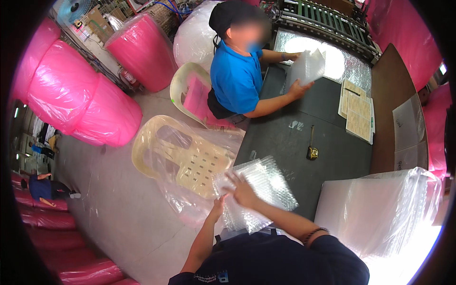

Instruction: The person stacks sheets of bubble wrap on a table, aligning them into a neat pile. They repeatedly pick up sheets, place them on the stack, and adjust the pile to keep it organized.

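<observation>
A stack of clear bubble wrap sheets [273, 183] lies in front of me, partly over the near left edge of the dark table and partly against my body. My left hand [218, 208] is closed at the stack's left edge, its thumb up along the plastic. Across the top of the sheets lies my right hand [243, 192], fingers spread and stretched out toward the left edge. Beyond, a co-worker in a blue shirt [235, 78] holds another bundle of bubble wrap [308, 67] in both hands over the table.
On the dark table [280, 137] lie a yellow tape measure [312, 152] and paper forms [358, 111] with a pen. A large plastic-wrapped stack [365, 202] stands at right, beside a brown board [396, 123]. Left are a beige plastic chair [199, 166] and pink rolls [78, 92].
</observation>
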`<action>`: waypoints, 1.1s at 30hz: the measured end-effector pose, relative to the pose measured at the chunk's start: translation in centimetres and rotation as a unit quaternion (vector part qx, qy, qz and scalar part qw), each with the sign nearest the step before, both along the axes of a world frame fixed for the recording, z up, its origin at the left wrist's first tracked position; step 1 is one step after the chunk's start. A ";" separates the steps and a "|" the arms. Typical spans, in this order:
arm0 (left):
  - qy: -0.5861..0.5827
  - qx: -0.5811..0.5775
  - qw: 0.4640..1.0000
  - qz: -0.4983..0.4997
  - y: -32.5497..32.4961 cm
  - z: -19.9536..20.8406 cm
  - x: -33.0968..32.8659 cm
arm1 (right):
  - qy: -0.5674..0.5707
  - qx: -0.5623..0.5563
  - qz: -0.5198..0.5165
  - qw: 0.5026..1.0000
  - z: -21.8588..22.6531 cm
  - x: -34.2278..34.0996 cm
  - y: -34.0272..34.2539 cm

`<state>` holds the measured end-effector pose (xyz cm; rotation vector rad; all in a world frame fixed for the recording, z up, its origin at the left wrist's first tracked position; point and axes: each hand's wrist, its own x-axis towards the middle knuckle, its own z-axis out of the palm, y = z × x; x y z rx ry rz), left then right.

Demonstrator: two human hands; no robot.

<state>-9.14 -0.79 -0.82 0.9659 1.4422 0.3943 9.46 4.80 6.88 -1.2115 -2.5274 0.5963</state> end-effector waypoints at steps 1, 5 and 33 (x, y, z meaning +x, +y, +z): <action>-0.001 -0.027 0.999 0.031 -0.2 -1.3 -0.1 | 0.016 -0.005 -0.004 1.000 -5.5 -1.1 -3.0; 0.085 0.103 0.990 -0.040 -1.7 -4.5 -1.5 | 0.035 -0.095 -0.019 0.995 -9.2 -3.0 -6.3; -0.185 0.324 0.898 -0.231 4.1 12.4 8.6 | 0.380 -0.206 -0.444 0.785 8.5 20.4 -11.9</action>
